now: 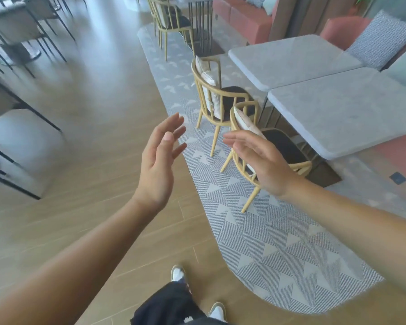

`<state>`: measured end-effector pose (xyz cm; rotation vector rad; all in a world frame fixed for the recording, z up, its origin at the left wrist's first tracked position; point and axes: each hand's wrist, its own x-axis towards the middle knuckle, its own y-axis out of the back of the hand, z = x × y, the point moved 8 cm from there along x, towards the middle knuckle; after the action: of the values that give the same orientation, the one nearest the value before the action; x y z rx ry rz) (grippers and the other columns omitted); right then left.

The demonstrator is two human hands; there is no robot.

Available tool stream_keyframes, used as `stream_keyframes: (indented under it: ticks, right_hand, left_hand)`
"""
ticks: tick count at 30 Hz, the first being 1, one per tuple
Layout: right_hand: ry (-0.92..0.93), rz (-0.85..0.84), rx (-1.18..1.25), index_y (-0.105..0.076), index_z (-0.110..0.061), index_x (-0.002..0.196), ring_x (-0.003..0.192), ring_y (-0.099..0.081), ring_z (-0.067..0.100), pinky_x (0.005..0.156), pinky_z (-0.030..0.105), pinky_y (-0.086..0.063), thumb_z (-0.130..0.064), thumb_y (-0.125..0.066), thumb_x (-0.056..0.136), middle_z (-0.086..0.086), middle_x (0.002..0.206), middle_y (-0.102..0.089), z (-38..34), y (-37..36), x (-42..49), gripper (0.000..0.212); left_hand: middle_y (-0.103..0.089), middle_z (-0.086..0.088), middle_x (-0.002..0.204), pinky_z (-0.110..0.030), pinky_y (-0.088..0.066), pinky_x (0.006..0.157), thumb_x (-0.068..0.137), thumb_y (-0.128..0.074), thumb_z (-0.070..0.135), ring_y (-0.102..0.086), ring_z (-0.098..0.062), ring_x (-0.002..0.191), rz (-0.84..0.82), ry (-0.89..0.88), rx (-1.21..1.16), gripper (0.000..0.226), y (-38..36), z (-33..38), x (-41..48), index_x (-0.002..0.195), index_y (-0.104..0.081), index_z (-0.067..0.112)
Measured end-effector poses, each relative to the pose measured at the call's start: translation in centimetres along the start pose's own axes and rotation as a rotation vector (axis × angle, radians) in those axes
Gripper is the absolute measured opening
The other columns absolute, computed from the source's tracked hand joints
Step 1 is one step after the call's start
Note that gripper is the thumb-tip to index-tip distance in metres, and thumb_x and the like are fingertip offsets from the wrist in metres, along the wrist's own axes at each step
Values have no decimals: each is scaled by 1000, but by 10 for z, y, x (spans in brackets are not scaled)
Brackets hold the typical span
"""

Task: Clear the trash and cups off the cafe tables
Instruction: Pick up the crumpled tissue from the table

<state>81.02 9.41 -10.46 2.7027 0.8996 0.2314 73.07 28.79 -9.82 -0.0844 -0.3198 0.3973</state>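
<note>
Collision with the chair [284, 146] drawn up at the aisle side of the desk [352, 109] is judged the likeliest trouble. The right hand [260, 160] is held in the air just in front of its backrest, so a careless reach or step forward could knock the chair or dislodge the cushion propped on it. A trip could also be caused by the edge of the rug [263, 242], which curves across the floor on the aisle side of the desk, close to the shoes [177, 273]. Furniture well across the aisle from the desk is blurred, and a small item there could be missed.

Nothing is held or touched by either hand. The left hand [158, 165] is raised with fingers spread and relaxed. The right hand is held flat, with fingers straight and close together. The palms are turned toward each other.

No cup or piece of trash can be made out in view, either on the shown part of the desk or on the second desk [288, 59] butted against its far side. Its place relative to the hands therefore cannot be told, and it is judged that other desks must be searched.
</note>
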Motion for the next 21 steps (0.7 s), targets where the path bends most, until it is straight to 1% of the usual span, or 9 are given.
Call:
stream_keyframes:
  ticks: [2,5,8,11,14,16,17,20,21]
  right_hand:
    - [-29,-86,-10,-64,-34,136,135,-55,-3,120,37,-41,-53,-52,99,-19,139,-66,10,2,21,44]
    - [-22,-141,-22,-62,-37,139,136,-53,-6,115,30,-40,-59,-54,98,-21,141,-64,16,5,61,47]
    - [4,-115,-5,-61,-39,140,138,-52,-6,110,23,-39,-62,-53,96,-22,143,-63,19,5,110,50]
    - [14,-61,21,-59,-41,141,141,-49,-5,111,20,-36,-53,-54,101,-25,144,-61,25,-5,163,42]
    - [47,14,70,-59,-43,140,143,-49,-1,116,27,-38,-55,-53,99,-23,146,-61,29,-20,213,43]
    - [51,76,114,-59,-44,140,143,-50,0,113,23,-41,-56,-53,99,-22,146,-60,30,-24,247,43]
    - [61,115,147,-59,-41,141,143,-50,2,113,23,-42,-56,-52,100,-21,147,-61,30,-23,256,45]
    - [83,222,177,-57,-26,147,143,-52,8,118,37,-41,-54,-50,103,-15,149,-61,35,-17,304,53]
    - [83,247,183,-57,-24,147,143,-53,8,119,40,-41,-55,-49,103,-14,148,-62,37,-16,320,54]
  left_hand:
    - [-64,7,146,-41,-51,110,102,-43,47,-59,-17,138,-9,11,11,40,4,-10,22,136,-60,36]
    - [-63,7,147,-42,-51,111,102,-42,47,-58,-17,139,-15,15,22,41,14,-25,59,138,-59,34]
    - [-63,6,147,-43,-50,112,102,-42,47,-58,-18,140,-27,29,20,42,26,-42,104,137,-60,34]
    - [-62,5,149,-44,-50,112,102,-42,46,-56,-19,141,-50,53,26,41,43,-59,152,137,-60,35]
    - [-61,5,149,-44,-49,113,102,-44,46,-55,-19,142,-73,55,40,40,64,-70,199,137,-60,34]
    - [-61,5,150,-45,-49,114,102,-44,45,-54,-20,143,-104,61,63,42,76,-78,232,139,-59,31]
    - [-61,5,150,-46,-48,115,102,-44,45,-53,-20,144,-118,58,79,43,79,-80,241,140,-58,30]
    - [-60,6,150,-49,-46,117,102,-45,46,-51,-20,146,-132,72,96,45,95,-94,287,141,-57,30]
    - [-60,6,150,-49,-46,117,102,-45,47,-51,-20,146,-129,70,99,45,100,-99,303,142,-56,29]
